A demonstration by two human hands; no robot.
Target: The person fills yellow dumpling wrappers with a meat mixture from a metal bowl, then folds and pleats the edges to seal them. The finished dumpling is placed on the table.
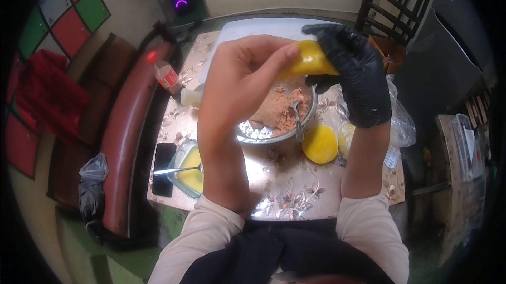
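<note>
Both my hands are raised over the table, gripping a folded yellow dough round [310, 60] between them. My bare left hand [240, 76] pinches its left end with thumb and fingers. Around its right end curls my right hand [361, 78] in a black glove, the fingers partly hidden. Beneath them sits a metal bowl [314, 99] of pinkish-brown minced filling [279, 107], partly covered by my left hand and forearm. A fork [299, 120] leans in the filling with its handle over the rim. Flat yellow dough rounds [320, 144] lie right of the bowl.
Left of my forearm, a glass dish [181, 170] holds yellow liquid and a spoon [174, 171], beside a black phone [164, 170]. A red-capped bottle [166, 76] stands at the table's left edge. Behind the bowl lies a white board [247, 30]; at right, a clear plastic bag [401, 115].
</note>
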